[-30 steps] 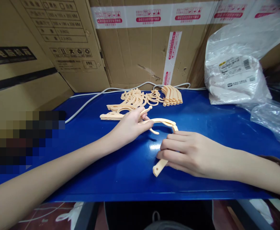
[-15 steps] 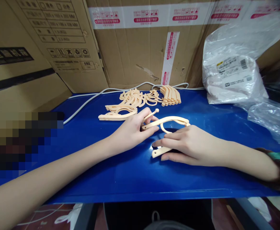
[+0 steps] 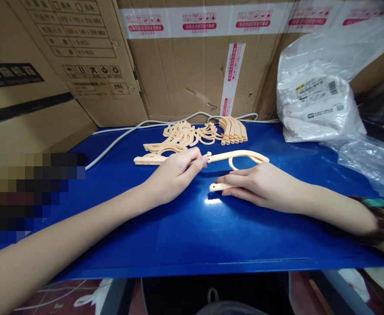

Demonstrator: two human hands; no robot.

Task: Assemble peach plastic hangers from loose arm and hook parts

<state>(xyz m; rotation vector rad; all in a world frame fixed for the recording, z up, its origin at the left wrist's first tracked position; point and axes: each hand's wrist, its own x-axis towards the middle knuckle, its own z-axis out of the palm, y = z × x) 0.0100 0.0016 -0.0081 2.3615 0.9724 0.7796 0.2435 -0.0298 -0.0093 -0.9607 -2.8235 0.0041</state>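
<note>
My right hand (image 3: 265, 186) is closed around a cream plastic folding hanger (image 3: 236, 154). One long curved arm of it reaches left above the fingers, with part of a ring below. A second arm end (image 3: 215, 187), with a small hole, sticks out between the fingers and thumb. My left hand (image 3: 172, 177) pinches a thin cream bar, mostly hidden by the fingers. Its knobbed tip (image 3: 209, 154) shows at the holed left end of the upper arm; whether it is inside the hole I cannot tell.
On the blue table (image 3: 178, 245), finished-looking folded hangers (image 3: 147, 160) lie behind my left hand. Behind them are a pile of hook pieces (image 3: 183, 133) and a row of curved arms (image 3: 234, 130). Cardboard boxes (image 3: 178, 78), a white cable (image 3: 119, 142) and a plastic bag (image 3: 319, 105) border the table.
The hanger has turned and risen slightly, its upper arm now flatter and further right. My left fingers have closed in on the bar, bringing its knobbed tip to the arm's holed end.
</note>
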